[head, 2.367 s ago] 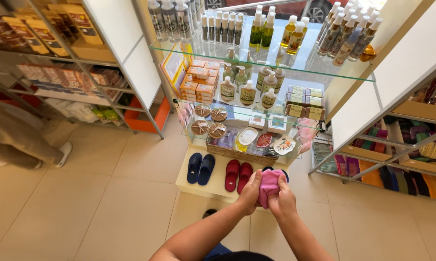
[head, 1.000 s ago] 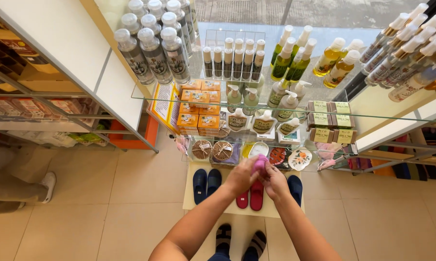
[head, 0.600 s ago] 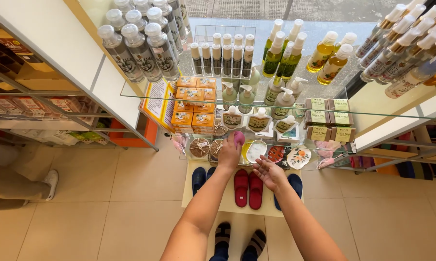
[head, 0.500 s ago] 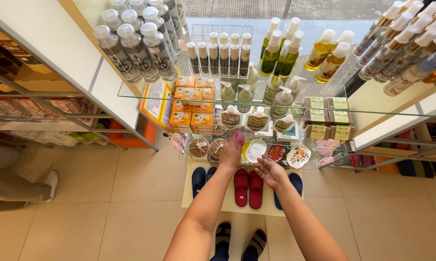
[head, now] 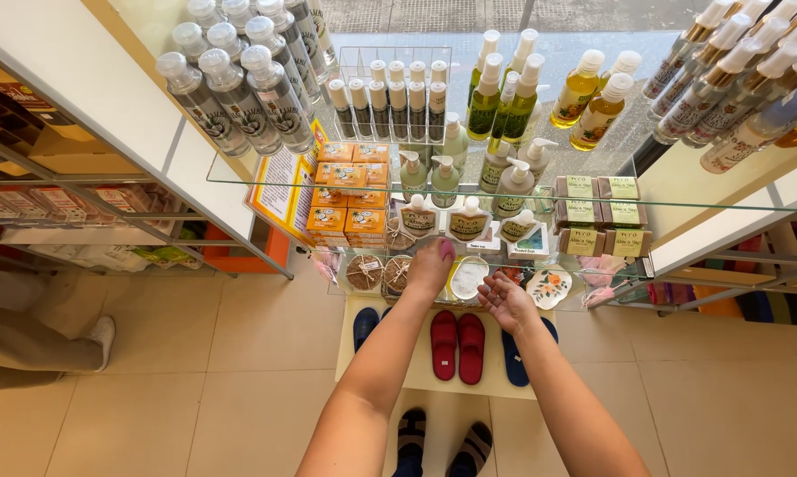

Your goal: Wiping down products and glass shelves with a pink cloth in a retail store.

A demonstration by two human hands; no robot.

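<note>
Our left hand (head: 429,265) grips a small pink soft item (head: 447,250) over the glass shelf (head: 266,177), far of our empty, open right hand (head: 504,303).

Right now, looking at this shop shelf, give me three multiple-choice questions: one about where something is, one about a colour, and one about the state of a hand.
1. Where do the red slippers lie?
A. on the top glass shelf
B. on the low platform under the shelves, between the dark blue slippers
C. in the white wire rack

2. What colour is the small thing in the left hand?
A. pink
B. green
C. black

3. How is the right hand?
A. closed on a bottle
B. flat on the floor
C. open and empty, palm up

Answers:
1 B, the red pair sits on the low platform with a dark blue slipper on each side.
2 A, a pink object shows at the fingertips.
3 C, the fingers are spread with nothing in them.
</note>
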